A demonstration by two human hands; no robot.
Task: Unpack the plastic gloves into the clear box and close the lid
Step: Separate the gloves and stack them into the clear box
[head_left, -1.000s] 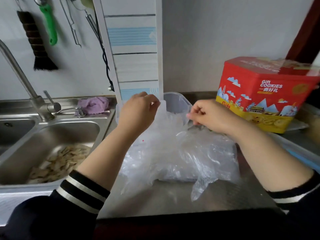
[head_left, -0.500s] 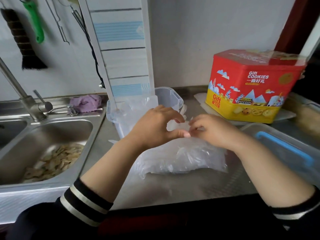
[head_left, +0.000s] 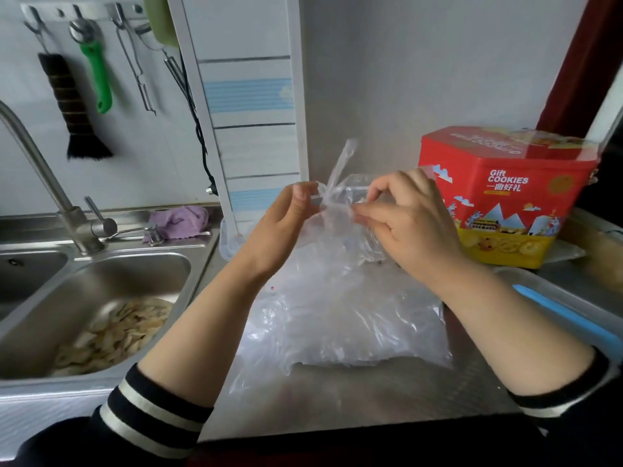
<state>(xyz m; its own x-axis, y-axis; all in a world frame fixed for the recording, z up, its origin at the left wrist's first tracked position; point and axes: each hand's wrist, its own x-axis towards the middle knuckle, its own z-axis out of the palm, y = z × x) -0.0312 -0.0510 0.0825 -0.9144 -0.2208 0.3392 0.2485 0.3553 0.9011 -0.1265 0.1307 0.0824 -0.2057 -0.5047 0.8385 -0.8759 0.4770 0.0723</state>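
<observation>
A red cookie tin (head_left: 505, 197) stands at the right of the frame, and a clear lid with a blue strip (head_left: 569, 315) lies at the lower right edge. The sink (head_left: 101, 298) fills the left, with pale peelings (head_left: 114, 335) in its basin, one tap (head_left: 40, 176) and one purple cloth (head_left: 178, 222) on its rim. One black brush (head_left: 76, 106) and one green-handled tool (head_left: 97, 75) hang at the upper left. The bag of plastic gloves (head_left: 337, 318) rests on the tabletop (head_left: 354, 402) at the centre, its neck lifted up and covering most of the clear box (head_left: 229, 244), of which I see only a corner. Both my forearms reach in from the bottom. My left hand (head_left: 283, 227) pinches the bag's knotted neck, my right hand (head_left: 411, 220) pinches the plastic just beside it, fingers curled
</observation>
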